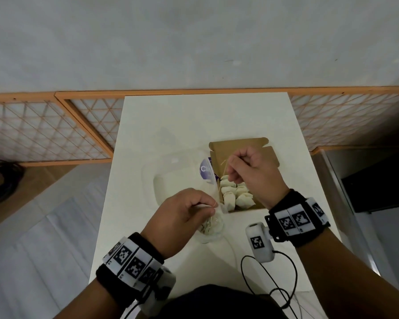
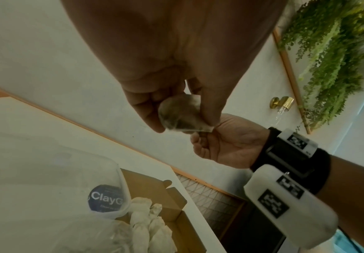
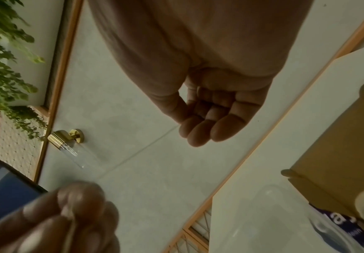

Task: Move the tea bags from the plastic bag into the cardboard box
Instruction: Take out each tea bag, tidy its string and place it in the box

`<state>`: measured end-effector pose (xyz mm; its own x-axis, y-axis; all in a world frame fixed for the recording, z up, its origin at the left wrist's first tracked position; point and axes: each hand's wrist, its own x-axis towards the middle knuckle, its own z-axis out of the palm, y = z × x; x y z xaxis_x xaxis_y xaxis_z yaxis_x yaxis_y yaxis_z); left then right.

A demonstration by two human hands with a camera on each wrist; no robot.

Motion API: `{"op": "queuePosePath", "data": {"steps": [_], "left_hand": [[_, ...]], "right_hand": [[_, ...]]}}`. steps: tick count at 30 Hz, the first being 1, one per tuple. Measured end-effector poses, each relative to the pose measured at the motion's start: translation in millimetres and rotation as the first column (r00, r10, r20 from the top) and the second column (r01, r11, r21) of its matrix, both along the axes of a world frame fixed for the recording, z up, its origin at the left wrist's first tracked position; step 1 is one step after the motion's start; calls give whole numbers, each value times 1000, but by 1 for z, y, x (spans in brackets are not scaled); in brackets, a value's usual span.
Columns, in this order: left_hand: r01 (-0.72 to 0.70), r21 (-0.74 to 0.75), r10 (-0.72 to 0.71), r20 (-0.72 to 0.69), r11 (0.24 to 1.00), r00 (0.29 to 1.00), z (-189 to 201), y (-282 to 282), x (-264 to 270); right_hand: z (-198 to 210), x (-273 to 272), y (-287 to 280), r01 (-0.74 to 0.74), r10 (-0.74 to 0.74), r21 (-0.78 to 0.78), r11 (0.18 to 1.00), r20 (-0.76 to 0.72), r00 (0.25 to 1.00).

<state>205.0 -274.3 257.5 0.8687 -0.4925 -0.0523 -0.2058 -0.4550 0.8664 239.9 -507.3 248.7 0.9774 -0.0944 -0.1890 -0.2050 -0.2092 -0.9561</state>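
Head view is showing the whole layout: the box is lying open on the table, tea bags are packed in its near half, and a clear tub with a purple label is sitting just left of it. Left wrist view alone is showing the bag close up: the left hand is pinching the clear plastic between thumb and fingertips, with several tea bags hanging inside. Right wrist view is adding that the right hand is curling narrowly, thumb against forefinger, pinching a thin string over the box. What is hanging from the string cannot be told.
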Motion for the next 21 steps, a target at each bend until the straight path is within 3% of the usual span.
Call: {"op": "queuePosePath", "data": {"steps": [3,9,13,15,17,21], "left_hand": [[-49,-71,41,-116,996,992,3,1,-1],[-40,-116,27,-115,992,993,9,2,2],[-91,-130,85,-57,987,995,10,9,4],[-136,-148,139,14,980,990,10,14,4],[-186,-154,196,55,970,979,11,22,4],[-267,-163,276,37,950,960,14,35,0]], "right_hand": [[-13,7,8,-27,27,-4,1000,-42,999],[-41,11,25,-157,156,-2,988,-113,981],[-62,5,31,-311,283,-176,934,-169,944],[-79,-2,30,-377,308,-388,841,-228,924],[-95,-13,31,-471,364,-541,697,-299,882],[-123,-34,47,-642,545,-649,407,-392,742]]}}
